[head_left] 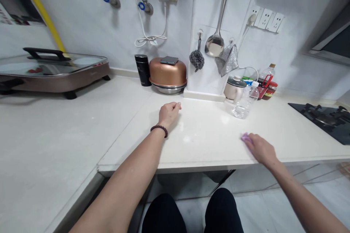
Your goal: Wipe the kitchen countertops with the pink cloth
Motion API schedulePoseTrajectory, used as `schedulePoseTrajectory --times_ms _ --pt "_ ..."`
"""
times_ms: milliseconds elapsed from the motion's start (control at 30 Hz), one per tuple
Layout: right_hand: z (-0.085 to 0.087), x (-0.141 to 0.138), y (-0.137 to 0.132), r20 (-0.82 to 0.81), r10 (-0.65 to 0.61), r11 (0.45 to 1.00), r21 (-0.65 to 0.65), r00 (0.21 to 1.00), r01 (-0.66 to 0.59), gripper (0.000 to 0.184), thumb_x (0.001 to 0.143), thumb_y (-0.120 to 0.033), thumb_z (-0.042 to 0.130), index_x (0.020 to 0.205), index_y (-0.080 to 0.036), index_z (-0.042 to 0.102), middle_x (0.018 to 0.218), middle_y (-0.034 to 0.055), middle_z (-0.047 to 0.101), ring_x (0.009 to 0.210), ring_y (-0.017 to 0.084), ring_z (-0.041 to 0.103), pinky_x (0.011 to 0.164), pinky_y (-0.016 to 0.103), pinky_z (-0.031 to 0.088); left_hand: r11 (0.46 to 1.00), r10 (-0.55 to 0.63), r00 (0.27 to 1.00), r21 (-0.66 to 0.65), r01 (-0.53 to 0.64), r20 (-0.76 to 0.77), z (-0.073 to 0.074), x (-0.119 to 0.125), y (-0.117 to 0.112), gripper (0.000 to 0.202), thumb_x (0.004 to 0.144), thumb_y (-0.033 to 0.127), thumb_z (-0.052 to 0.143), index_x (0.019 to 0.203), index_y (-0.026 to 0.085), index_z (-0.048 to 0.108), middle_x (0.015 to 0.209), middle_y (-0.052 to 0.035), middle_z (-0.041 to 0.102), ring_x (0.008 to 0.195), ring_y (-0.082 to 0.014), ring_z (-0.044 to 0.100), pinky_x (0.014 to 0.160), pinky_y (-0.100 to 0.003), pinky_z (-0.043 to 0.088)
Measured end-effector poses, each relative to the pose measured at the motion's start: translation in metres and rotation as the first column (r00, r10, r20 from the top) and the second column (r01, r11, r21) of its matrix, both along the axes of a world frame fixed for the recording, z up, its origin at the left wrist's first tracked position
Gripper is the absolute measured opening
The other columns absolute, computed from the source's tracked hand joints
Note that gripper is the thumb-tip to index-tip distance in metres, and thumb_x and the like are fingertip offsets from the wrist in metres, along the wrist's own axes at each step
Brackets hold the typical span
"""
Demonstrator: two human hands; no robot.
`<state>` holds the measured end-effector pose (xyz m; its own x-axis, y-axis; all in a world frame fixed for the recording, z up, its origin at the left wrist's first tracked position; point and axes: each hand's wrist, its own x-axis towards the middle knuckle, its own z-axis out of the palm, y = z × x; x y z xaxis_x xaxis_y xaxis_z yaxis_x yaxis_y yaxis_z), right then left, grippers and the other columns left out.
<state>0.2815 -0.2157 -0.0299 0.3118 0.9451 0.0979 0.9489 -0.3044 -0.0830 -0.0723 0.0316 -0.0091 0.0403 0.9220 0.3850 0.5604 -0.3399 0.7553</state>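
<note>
My left hand [168, 113] rests on the white countertop [207, 134], fingers curled into a loose fist with nothing visible in it; a dark bead bracelet sits on its wrist. My right hand [261, 149] lies near the counter's front edge, pressing down on a small purple cloth [245, 137] that peeks out from under the fingers. A clear plastic bottle [246, 101] stands a little beyond the right hand.
A copper-coloured pot [168, 74] and black cylinder [143, 69] stand at the back. An electric grill pan with lid [51, 71] sits far left. A small cooker [234, 86], sauce bottles [266, 80] and a gas hob [325, 118] are on the right. Ladle and scourers hang on the wall.
</note>
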Motion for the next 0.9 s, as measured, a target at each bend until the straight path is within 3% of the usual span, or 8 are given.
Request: schedulePoseTrajectory --times_ms 100,167,267,367,500,667,800,900 --pt "-0.002 0.063 -0.011 0.043 -0.212 0.977 -0.008 0.976 0.213 0.049 0.111 -0.054 0.031 0.128 -0.022 0.063 0.122 0.0128 0.07 0.107 0.028 0.069 0.086 0.037 0.049 1.0 0.008 1.0 -0.003 -0.008 -0.011 0.0 -0.001 0.0 0.039 0.088 0.046 0.049 0.068 0.022 0.072 0.064 -0.0044 0.068 0.071 -0.0237 0.063 0.066 -0.032 0.037" --pt "-0.001 0.089 -0.011 0.065 -0.312 0.949 -0.03 0.948 0.315 0.051 0.111 -0.054 0.029 0.133 -0.021 0.061 0.123 0.0149 0.07 0.108 0.03 0.069 0.088 0.04 0.05 1.0 0.007 1.0 0.0 -0.007 -0.015 0.0 -0.001 0.0 0.04 0.088 0.047 0.048 0.069 0.021 0.073 0.064 -0.0044 0.068 0.072 -0.0236 0.063 0.066 -0.032 0.037" --pt "0.001 0.103 0.0 0.068 -0.395 0.915 -0.056 0.916 0.398 0.054 0.11 -0.055 0.027 0.139 -0.021 0.058 0.124 0.0169 0.069 0.111 0.033 0.069 0.091 0.044 0.05 1.0 -0.001 1.0 -0.005 0.001 -0.009 -0.001 -0.001 0.001 0.041 0.088 0.049 0.048 0.071 0.021 0.073 0.066 -0.0041 0.069 0.072 -0.0231 0.063 0.067 -0.032 0.038" --pt "0.004 0.092 0.022 0.053 -0.427 0.901 -0.054 0.903 0.43 0.057 0.11 -0.055 0.024 0.14 -0.019 0.057 0.125 0.0187 0.068 0.114 0.036 0.068 0.094 0.047 0.05 1.0 -0.019 1.0 0.01 0.02 -0.013 -0.003 0.001 0.003 0.042 0.088 0.05 0.047 0.072 0.02 0.073 0.068 -0.0041 0.069 0.072 -0.0228 0.063 0.068 -0.031 0.039" --pt "0.011 0.039 0.061 0.026 -0.348 0.935 -0.061 0.937 0.349 0.055 0.11 -0.055 0.024 0.138 -0.021 0.057 0.126 0.0168 0.068 0.113 0.035 0.068 0.091 0.046 0.051 0.999 -0.032 0.999 0.029 0.033 -0.035 -0.005 0.002 0.004 0.043 0.089 0.05 0.046 0.072 0.02 0.073 0.065 -0.0041 0.068 0.07 -0.0225 0.063 0.066 -0.032 0.037" --pt "0.018 -0.069 0.112 0.058 -0.096 0.993 -0.059 0.994 0.1 0.046 0.111 -0.052 0.031 0.133 -0.022 0.059 0.12 0.0143 0.069 0.108 0.031 0.069 0.086 0.04 0.051 0.998 -0.032 0.999 0.049 0.033 -0.02 -0.005 0.001 0.004 0.042 0.09 0.048 0.047 0.073 0.02 0.074 0.067 -0.0039 0.07 0.071 -0.0221 0.063 0.067 -0.031 0.038" --pt "0.021 -0.15 0.139 -0.001 0.102 0.994 -0.05 0.995 -0.102 0.043 0.111 -0.051 0.035 0.135 -0.025 0.059 0.123 0.0129 0.068 0.11 0.029 0.067 0.088 0.037 0.049 0.998 -0.044 0.999 0.052 0.045 -0.019 -0.006 0.001 0.002 0.041 0.092 0.045 0.049 0.073 0.019 0.075 0.067 -0.004 0.07 0.07 -0.0215 0.064 0.066 -0.03 0.038" --pt "0.028 -0.185 0.152 -0.149 0.192 0.978 -0.055 0.97 -0.202 0.046 0.108 -0.053 0.04 0.136 -0.023 0.06 0.128 0.0153 0.067 0.115 0.032 0.065 0.094 0.042 0.048 0.997 -0.05 0.998 0.053 0.052 -0.042 -0.006 0.001 0.0 0.041 0.095 0.043 0.049 0.074 0.019 0.075 0.072 -0.005 0.073 0.073 -0.0212 0.065 0.067 -0.03 0.04"
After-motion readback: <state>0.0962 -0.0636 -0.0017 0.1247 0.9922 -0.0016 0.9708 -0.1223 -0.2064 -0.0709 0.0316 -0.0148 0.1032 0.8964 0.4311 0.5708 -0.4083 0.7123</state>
